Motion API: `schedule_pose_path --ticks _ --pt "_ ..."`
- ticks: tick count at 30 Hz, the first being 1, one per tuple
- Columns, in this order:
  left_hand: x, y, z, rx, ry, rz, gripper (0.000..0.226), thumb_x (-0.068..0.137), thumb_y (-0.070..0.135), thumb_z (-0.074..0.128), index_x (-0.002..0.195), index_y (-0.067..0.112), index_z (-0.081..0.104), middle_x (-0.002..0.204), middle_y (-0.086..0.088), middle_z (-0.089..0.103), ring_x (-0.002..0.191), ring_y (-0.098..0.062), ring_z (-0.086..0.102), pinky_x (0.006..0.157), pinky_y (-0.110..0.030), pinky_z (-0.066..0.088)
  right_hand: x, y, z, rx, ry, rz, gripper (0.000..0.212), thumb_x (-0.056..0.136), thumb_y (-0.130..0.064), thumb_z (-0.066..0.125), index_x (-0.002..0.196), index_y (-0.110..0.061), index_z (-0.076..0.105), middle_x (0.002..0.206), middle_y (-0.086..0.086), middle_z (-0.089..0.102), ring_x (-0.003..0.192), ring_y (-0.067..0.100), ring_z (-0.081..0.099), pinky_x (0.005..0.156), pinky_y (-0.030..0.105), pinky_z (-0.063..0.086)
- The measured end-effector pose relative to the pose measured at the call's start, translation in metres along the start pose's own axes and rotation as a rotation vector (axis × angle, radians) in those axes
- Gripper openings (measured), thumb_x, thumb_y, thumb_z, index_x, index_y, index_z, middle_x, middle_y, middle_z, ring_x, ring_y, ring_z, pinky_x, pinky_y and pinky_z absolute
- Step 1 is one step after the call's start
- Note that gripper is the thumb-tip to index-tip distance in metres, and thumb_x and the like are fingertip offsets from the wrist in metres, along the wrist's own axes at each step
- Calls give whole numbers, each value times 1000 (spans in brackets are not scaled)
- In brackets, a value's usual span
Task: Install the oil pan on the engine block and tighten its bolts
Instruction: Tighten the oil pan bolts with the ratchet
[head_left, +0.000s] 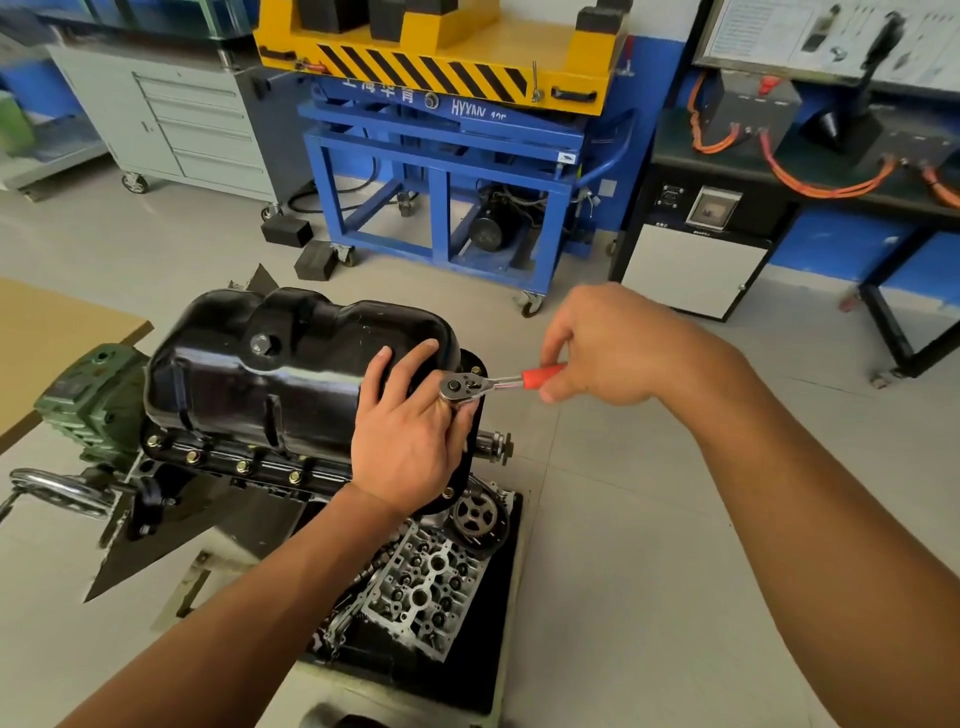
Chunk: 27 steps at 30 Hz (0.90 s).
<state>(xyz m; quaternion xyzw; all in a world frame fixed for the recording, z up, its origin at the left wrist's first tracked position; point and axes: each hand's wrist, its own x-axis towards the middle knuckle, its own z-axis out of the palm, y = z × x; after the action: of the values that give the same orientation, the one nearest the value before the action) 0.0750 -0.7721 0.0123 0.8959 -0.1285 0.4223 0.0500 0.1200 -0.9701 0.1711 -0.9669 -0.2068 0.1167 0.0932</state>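
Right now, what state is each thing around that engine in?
oil pan, seated on the engine block.
flange bolts, in their holes along the near edge.
ratchet wrench, head over the pan's right-end flange.
left hand, resting on the pan, fingers extended.
right hand, gripping the ratchet's red handle.

Single head-worn wide-angle view. Faces forward and down along both forearms, close in: left hand (410, 441), right hand (608, 348) and ratchet (483, 383) sit mid-frame at the oil pan (291, 364), near the lens. Top of frame reaches across the floor (597, 519) to a blue lift cart (441, 156) and grey cabinet (197, 119). Straight lines bow near the edges.
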Motion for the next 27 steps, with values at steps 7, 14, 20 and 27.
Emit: schedule_pose_path --ticks 7,14,20,27 --pt "0 0 -3 14 -31 -2 37 104 33 45 106 11 74 106 -2 72 133 -28 50 118 -48 26 39 -25 20 -150 300 -245 24 92 -9 62 107 -27 70 99 -6 51 93 20 55 75 45 52" --pt "1 0 -4 6 -33 -1 36 104 34 46 100 11 74 104 -2 71 132 -28 50 119 -46 23 28 -12 30 -117 312 -308 34 95 -25 63 128 -31 59 116 -5 47 112 16 46 80 38 48" --pt "-1 0 1 9 5 -18 40 103 36 49 77 13 71 96 0 70 131 -27 51 119 -47 26 3 4 19 -234 280 -224 35 87 -56 65 74 -23 66 75 -6 54 74 16 55 57 32 42" --pt "-1 -1 0 -16 7 27 40 101 32 39 88 13 72 101 0 71 133 -29 46 117 -49 25 -31 -28 41 -50 131 -213 57 87 -55 56 45 -18 46 36 -7 42 38 8 42 45 25 30"
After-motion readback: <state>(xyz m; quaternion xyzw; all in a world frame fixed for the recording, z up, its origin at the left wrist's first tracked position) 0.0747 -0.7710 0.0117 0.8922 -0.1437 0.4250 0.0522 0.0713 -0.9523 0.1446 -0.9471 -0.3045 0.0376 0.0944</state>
